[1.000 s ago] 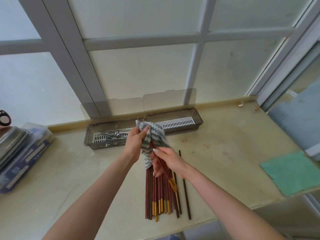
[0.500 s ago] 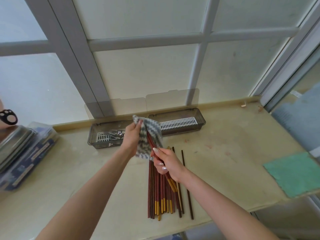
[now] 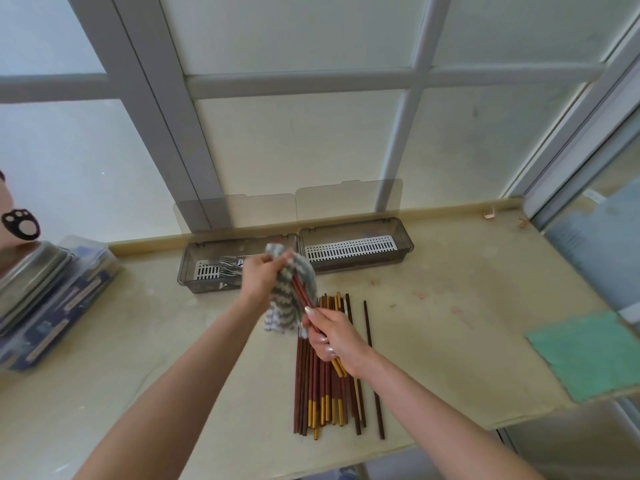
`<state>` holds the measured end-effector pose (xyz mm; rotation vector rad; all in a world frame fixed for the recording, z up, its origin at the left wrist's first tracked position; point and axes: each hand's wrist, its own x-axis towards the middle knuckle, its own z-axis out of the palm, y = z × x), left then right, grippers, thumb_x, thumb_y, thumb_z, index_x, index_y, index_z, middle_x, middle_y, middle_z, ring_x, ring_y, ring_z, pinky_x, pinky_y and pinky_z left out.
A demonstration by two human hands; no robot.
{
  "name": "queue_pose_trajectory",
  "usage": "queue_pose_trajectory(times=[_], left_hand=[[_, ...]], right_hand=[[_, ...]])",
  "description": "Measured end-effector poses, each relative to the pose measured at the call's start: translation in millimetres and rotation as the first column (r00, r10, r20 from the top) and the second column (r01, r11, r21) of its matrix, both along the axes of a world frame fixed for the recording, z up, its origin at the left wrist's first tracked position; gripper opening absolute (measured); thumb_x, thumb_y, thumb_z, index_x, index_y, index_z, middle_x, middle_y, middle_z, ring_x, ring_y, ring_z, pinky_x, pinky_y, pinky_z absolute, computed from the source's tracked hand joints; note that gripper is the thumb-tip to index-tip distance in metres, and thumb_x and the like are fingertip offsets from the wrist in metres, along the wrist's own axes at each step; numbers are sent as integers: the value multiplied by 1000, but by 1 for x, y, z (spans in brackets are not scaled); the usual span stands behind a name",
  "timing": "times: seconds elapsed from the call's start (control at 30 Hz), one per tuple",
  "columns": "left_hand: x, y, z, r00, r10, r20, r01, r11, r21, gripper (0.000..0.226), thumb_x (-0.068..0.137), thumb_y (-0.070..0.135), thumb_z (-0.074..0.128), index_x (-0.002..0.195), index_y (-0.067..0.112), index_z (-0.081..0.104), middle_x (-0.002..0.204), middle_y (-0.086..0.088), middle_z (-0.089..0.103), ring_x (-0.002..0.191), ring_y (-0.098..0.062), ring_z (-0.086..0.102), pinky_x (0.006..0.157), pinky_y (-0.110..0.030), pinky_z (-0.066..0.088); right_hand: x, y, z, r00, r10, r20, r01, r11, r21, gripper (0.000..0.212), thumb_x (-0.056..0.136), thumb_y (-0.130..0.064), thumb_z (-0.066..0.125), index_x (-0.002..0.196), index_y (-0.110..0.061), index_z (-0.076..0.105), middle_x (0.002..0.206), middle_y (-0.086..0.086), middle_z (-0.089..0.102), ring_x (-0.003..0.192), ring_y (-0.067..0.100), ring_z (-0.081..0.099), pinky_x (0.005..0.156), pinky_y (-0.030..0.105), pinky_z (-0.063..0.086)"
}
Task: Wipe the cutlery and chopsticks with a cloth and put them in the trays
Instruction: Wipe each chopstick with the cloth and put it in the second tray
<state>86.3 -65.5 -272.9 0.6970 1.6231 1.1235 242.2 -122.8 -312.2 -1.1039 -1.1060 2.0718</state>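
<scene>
Above the counter (image 3: 450,341), fingers of our left hand (image 3: 259,277) pinch the cloth (image 3: 285,306) around red chopsticks (image 3: 302,293); fingers of our right hand (image 3: 334,336) grip them.

We wipe chopsticks above the worktop (image 3: 467,306)

Our left hand (image 3: 263,275) grips the zigzag cloth (image 3: 289,299) around the tips of a few red chopsticks (image 3: 302,294), which our right hand (image 3: 332,336) holds. Under the hands lies the pile of chopsticks (image 3: 322,393); behind, forks (image 3: 228,265) sit in the left tray (image 3: 187,268), the right tray (image 3: 401,233) just beside it.
</scene>
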Motion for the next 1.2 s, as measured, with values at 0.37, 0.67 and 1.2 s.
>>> queue_pose_trajectory(times=[0.37, 0.67, 1.2], left_hand=[[22, -25, -15, 997, -41, 60, 40, 999, 16, 17, 88, 19, 60, 95, 4, 61, 94, -11, 66, 92, -26, 63, 78, -33, 53], [-18, -6, -5, 984, 113, 137, -117, 993, 20, 24, 86, 16, 63, 101, -3, 62, 85, -10, 67, 74, -21, 65, 63, -27, 53], [30, -36, -35, 974, -224, -15, 225, 974, 6, 21, 93, 23, 54, 102, 6, 61, 101, -11, 67, 98, -25, 63, 88, -38, 51]], right_hand=[[-4, 5, 3, 998, -18, 56, 17, 1000, 8, 32, 103, -26, 37, 78, -9, 50, 48, -4, 32, 33, 5, 25, 32, 18, 18], [2, 1, -3, 977, 85, 194, -116, 981, 155, 23, 102, -23, 39, 103, -7, 57, 60, -1, 51, 45, 10, 46, 42, 21, 40], [-4, 23, 7, 794, -246, 557, 154, 966, 207, 39, 88, -44, 61, 93, -6, 63, 65, 4, 64, 52, 20, 65, 54, 36, 58]])
